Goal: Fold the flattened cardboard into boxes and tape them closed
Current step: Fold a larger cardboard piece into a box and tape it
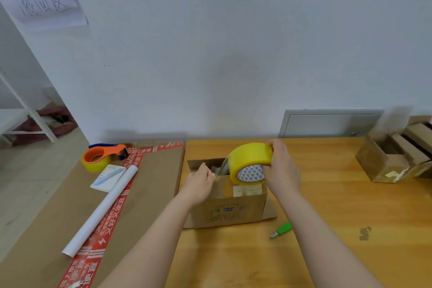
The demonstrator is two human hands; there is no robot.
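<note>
A small brown cardboard box (pixel 228 208) stands on the wooden table (pixel 327 206), its rear flap up at the back left. My right hand (pixel 281 167) grips a yellow tape roll (pixel 249 162) held on edge just above the box top. A clear strip of tape (pixel 221 169) runs from the roll to my left hand (pixel 201 183), which pinches the strip's free end over the box's left side. A green utility knife (pixel 281 229) lies on the table right of the box.
A large flat cardboard sheet (pixel 152 184) with red printed tape lies on the left, carrying an orange tape dispenser (pixel 100 155), a notepad with a pen (pixel 108 177) and a white paper roll (pixel 100 210). Folded boxes (pixel 395 156) stand at the far right. A wall bounds the table's back.
</note>
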